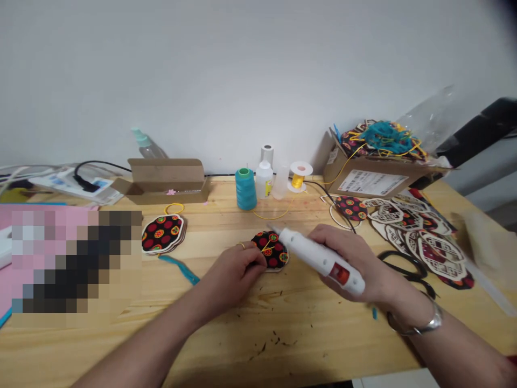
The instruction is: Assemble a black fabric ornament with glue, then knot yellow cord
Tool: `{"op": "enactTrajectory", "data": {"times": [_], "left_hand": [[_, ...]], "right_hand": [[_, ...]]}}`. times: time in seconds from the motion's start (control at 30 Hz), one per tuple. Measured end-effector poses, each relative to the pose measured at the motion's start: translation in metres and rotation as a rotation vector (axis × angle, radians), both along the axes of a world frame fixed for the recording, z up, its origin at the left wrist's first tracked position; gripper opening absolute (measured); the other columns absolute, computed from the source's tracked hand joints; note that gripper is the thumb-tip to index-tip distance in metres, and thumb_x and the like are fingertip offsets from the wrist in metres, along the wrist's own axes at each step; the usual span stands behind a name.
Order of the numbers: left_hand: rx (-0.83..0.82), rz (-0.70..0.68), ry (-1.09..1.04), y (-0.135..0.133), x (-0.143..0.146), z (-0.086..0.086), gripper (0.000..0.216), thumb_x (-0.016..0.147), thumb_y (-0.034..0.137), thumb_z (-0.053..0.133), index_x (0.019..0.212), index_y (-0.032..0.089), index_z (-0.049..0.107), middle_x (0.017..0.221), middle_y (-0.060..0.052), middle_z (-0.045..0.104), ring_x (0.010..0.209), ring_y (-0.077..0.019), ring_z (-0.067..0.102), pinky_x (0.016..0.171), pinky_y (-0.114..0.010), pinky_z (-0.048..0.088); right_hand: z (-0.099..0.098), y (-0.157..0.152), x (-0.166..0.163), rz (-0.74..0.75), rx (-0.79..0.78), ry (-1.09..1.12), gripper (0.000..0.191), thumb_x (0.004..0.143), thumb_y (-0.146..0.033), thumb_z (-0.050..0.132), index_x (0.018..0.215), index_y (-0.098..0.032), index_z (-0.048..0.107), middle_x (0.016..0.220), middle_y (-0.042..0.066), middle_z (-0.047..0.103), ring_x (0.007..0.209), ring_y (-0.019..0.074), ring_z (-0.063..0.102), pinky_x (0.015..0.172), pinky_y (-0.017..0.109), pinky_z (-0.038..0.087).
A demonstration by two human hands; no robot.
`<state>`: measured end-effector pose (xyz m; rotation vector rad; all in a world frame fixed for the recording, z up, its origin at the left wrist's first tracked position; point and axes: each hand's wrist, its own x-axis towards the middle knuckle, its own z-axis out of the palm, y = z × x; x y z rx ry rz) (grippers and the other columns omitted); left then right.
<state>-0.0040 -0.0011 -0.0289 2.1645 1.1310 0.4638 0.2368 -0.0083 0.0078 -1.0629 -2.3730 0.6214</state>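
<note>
My right hand is wrapped round a white glue gun with a red part showing in its side. Its nozzle points left, just above a dark, flower-patterned fabric piece with a pale rim, lying on the table. At the left side of that piece my left hand is closed, thumb and fingers pressed on its edge. A short yellow cord lies across the fabric by my fingertips. How much of the cord is in my fingers is hidden.
Similar patterned pieces are stacked at left, near a teal strip. A teal thread cone, bottles and a yellow cord spool stand behind. Black scissors, cut-out panels and a full cardboard box are right.
</note>
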Motion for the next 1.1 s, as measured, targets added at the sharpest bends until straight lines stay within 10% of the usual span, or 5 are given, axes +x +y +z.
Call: {"op": "enactTrajectory", "data": {"times": [0.53,1.1], "left_hand": [[0.008,0.016,-0.007,0.0012,0.0001,-0.0007,0.014,0.079,0.014,0.049,0.072,0.019,0.06,0.074,0.0,0.061,0.07,-0.013,0.055,0.065,-0.024,0.04],[0.002,0.029,-0.028,0.0,0.0008,0.0016,0.015,0.078,0.013,0.049,0.072,0.02,0.061,0.074,0.0,0.062,0.071,-0.0132,0.056,0.066,-0.024,0.042]], "right_hand": [[-0.0062,-0.0017,0.0003,0.188,0.001,-0.233,0.035,0.073,-0.052,0.055,0.07,-0.017,0.054,0.068,0.003,0.052,0.065,0.0149,0.044,0.062,0.029,0.032],[-0.0084,-0.0017,-0.0009,0.159,0.078,-0.336,0.032,0.074,-0.049,0.053,0.066,-0.018,0.053,0.066,0.002,0.051,0.065,0.0148,0.043,0.063,0.029,0.029]]}}
